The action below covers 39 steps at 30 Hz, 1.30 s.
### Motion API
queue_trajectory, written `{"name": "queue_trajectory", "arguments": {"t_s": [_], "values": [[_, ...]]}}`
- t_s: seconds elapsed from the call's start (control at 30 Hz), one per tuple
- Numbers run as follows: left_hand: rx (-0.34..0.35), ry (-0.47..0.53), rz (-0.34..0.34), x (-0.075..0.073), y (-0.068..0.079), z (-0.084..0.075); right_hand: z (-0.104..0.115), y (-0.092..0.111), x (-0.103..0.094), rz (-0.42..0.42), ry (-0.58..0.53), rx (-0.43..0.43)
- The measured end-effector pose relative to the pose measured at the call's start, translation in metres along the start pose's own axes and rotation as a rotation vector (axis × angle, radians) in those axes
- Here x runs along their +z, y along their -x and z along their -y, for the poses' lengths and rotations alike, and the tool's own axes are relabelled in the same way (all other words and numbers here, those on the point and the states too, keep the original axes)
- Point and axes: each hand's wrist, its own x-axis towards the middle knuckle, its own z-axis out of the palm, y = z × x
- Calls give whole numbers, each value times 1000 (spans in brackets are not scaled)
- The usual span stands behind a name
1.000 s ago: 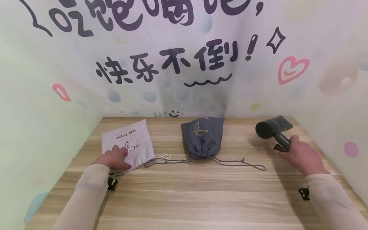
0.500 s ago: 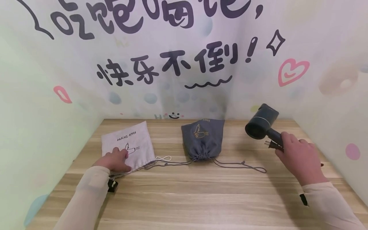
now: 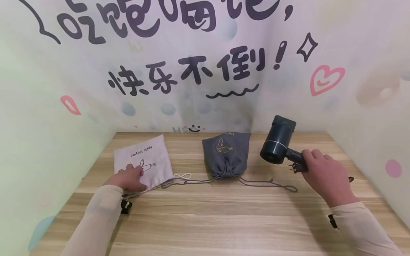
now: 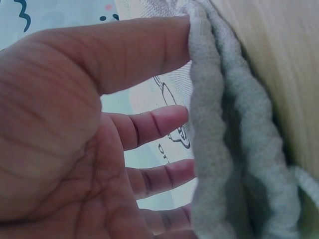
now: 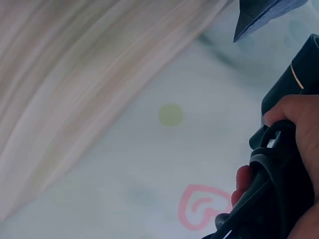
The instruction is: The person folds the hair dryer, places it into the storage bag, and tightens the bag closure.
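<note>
My left hand (image 3: 127, 178) rests on the near left part of a light drawstring bag (image 3: 158, 153), printed with "Hair Dryer". In the left wrist view the thumb (image 4: 144, 47) and fingers extend toward the bag's gathered hem (image 4: 207, 114). At the right, my right hand (image 3: 326, 176) grips the handle of a dark hair dryer (image 3: 279, 137), held above the table with its barrel upright and slightly tilted. Its bundled cord (image 5: 271, 174) is held against the handle, and the plug (image 3: 298, 167) sticks out by the fingers.
A dark grey drawstring bag (image 3: 226, 156) with a yellow hair dryer print lies mid-table, its cords (image 3: 272, 182) spread to both sides. The wooden table (image 3: 224, 220) meets a printed curtain (image 3: 192, 99) at the back and pale walls at the sides.
My right hand has carried the hair dryer leftward, and its barrel has turned from nearly level to nearly upright. The left hand stays on the light bag.
</note>
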Motion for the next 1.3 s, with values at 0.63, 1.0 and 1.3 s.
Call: {"name": "queue_trajectory", "arguments": {"t_s": [0.63,1.0,1.3], "values": [[-30,2,1,2,2,2,21,-5,5,-87,48,-244],[-39,-1,6,3,1,3,25,-6,6,-50,61,-248],[-7,-2,2,0,2,1,27,0,6,-39,60,-230]]}}
